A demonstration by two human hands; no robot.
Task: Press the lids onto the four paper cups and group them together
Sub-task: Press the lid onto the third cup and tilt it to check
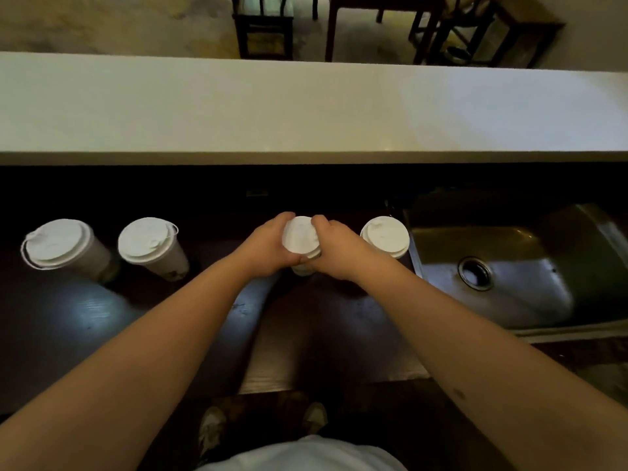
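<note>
Several white paper cups stand in a row on the dark counter (102, 321). The middle cup (303, 268) carries a white lid (299, 236), which both my hands grip at its rim: my left hand (263, 246) from the left, my right hand (334, 248) from the right, fingers curled round the edge. Most of that cup's body is hidden behind my hands. A lidded cup (385, 236) stands just to the right, by the sink. Two more cups stand at the left, the far one (63, 248) and the nearer one (153, 246), each with a lid sitting loose and askew.
A steel sink (492, 277) with a round drain lies at the right, close to the rightmost cup. A raised white bar top (306, 107) runs along the back. Dark chairs and a table stand beyond it.
</note>
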